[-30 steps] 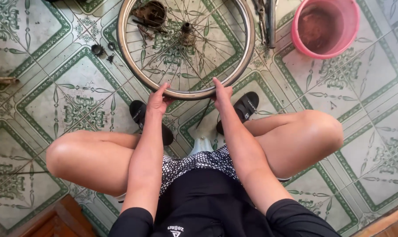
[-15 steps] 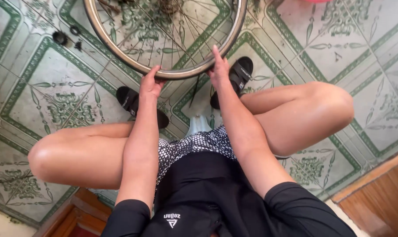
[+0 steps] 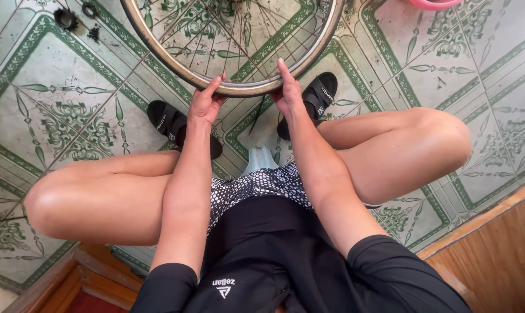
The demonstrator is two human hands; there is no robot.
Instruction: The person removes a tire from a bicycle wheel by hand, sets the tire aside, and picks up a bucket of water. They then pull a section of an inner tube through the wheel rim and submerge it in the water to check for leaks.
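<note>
Left hand [image 3: 203, 104] and right hand [image 3: 286, 93] grip one wheel rim [image 3: 239, 88].

The floor [image 3: 59, 87] is laid with pale tiles patterned in green borders and leafy ornaments. Two small dark round parts [image 3: 65, 18] lie on it near the upper left corner, with a smaller dark bit just beside them. A pink basin [image 3: 433, 3] shows only its rim at the top edge. Wooden boards [image 3: 494, 255] run along the lower right, and reddish wood [image 3: 77, 278] fills the lower left corner.
</note>
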